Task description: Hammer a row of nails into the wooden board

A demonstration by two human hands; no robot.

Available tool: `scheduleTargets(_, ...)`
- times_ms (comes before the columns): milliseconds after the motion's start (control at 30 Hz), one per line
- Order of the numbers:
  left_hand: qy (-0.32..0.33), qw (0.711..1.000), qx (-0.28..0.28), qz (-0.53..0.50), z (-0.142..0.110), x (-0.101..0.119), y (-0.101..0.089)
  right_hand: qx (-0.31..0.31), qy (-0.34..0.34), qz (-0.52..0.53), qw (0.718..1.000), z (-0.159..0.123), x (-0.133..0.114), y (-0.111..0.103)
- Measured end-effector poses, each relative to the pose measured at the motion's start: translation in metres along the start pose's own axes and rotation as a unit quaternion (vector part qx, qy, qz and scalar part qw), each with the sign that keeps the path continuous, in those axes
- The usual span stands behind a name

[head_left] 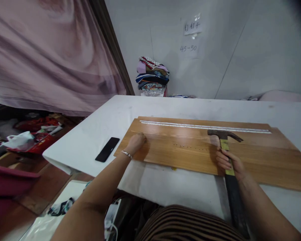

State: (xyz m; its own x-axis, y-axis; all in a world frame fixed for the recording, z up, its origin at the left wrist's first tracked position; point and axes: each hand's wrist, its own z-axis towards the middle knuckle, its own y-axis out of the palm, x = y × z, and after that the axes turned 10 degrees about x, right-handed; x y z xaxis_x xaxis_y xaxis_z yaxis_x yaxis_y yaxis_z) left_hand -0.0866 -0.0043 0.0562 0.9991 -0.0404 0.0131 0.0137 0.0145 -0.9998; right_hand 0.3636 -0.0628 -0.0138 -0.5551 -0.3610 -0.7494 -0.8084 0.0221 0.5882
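Observation:
My right hand [229, 162] is wrapped round the handle of a claw hammer [224, 144] with a yellow and black grip. The hammer's dark head is above the wooden board [165, 150], claw pointing right. My left hand [136, 143], a bracelet on its wrist, is at the board's left end with its fingers curled together. What those fingers hold, if anything, is too small to make out. Between my hands, a row of small dark nails or nail holes [190, 147] runs along the board. Two white marked strips [205, 127] lie along its far side.
A black phone [107, 149] lies on the white table [82, 137], left of the board. Folded clothes [152, 77] are stacked behind the table against the wall. A pink curtain [52, 50] hangs on the left, above bags and boxes on the floor.

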Motion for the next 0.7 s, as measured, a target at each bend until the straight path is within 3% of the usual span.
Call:
scheduleTargets(133, 0.033, 0.998, -0.020, 0.057, 0.003, 0.000, 0.001, -0.048, 0.024, 0.069, 0.996, 0.005, 0.004, -0.009)
scheduleTargets(367, 0.092, 0.994, -0.009, 0.060, 0.012, -0.008, 0.002, -0.052, 0.039, 0.104, 0.992, 0.003, 0.000, -0.004)
scheduleTargets(533, 0.005, 0.998, 0.000, -0.070, 0.014, -0.018, -0.006, -0.046, 0.054, 0.121, 0.990, 0.004, 0.002, -0.008)
scheduleTargets(700, -0.070, 0.973, 0.016, -0.220, 0.010, -0.028, -0.002, -0.034, 0.055, 0.131, 0.989, 0.015, 0.011, -0.026)
